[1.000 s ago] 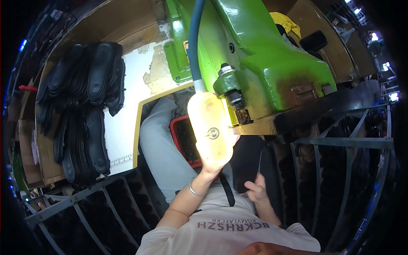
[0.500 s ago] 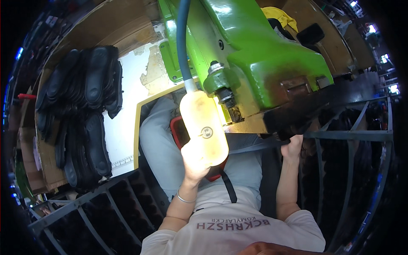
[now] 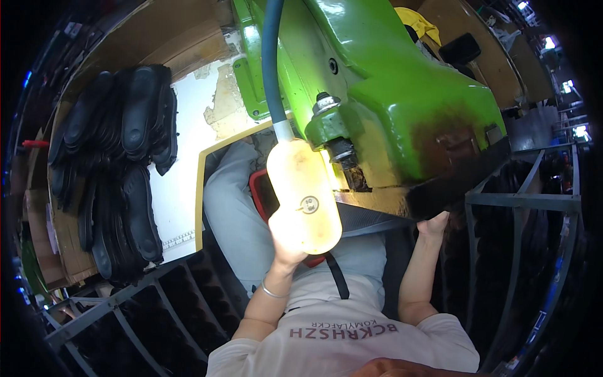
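A glowing, oval lamp head (image 3: pixel 306 195) hangs on a thick blue-grey hose (image 3: pixel 271 63) in front of the green machine (image 3: pixel 402 113). My left hand (image 3: pixel 284 242) is right at the lamp's lower left side. Glare and the lamp cover its fingers, so whether it holds anything does not show. Beneath the machine's dark lower edge (image 3: pixel 458 179), on the right, is my right hand (image 3: pixel 433 225). Its fingertips pass out of sight behind that edge, and what they touch is hidden. Near the lamp, a bolt with a nut (image 3: pixel 326 102) sticks up from the machine's bracket.
Stacks of black shoe soles (image 3: pixel 139 119) lie on the white tabletop (image 3: pixel 179 210) at left, beside cardboard (image 3: pixel 169 41). The tabletop has a yellow edge (image 3: pixel 200 201). Metal racks (image 3: pixel 521 200) holding dark items stand on both sides. A yellow cloth (image 3: pixel 419 24) lies behind the machine.
The machine and lamp sit slightly farther right and lower in the picture. My right hand appears a little lower, with its fingers more covered by the machine's edge. My left hand stays by the lamp.
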A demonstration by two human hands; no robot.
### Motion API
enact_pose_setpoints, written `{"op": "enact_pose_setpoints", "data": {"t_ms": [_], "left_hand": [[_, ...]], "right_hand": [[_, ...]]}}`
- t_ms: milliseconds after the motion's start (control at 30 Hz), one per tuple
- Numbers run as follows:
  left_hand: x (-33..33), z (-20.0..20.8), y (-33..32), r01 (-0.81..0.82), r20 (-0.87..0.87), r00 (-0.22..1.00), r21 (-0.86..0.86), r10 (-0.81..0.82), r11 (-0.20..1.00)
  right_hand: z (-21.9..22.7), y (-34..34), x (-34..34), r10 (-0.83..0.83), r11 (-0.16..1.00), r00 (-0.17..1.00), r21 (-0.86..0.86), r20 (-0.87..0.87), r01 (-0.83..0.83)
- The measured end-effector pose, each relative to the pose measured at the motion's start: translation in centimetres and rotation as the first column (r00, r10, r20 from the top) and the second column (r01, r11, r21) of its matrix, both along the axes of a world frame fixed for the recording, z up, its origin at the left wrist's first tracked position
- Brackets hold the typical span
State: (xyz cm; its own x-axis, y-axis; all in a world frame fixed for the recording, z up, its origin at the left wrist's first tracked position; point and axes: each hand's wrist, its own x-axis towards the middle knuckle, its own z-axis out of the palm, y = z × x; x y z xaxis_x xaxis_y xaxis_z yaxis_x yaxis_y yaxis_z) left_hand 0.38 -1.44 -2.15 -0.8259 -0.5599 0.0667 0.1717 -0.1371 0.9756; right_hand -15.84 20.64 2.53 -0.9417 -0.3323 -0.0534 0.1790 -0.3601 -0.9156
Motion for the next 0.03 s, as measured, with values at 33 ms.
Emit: {"op": "enact_pose_setpoints", "data": {"t_ms": [33], "left_hand": [[0.68,-0.60,-0.31,-0.013,-0.001,1.000,0.057,0.013,0.998]], "right_hand": [[0.20,-0.40,-0.38,0.064,0.998,0.998,0.024,-0.029,-0.063]]}}
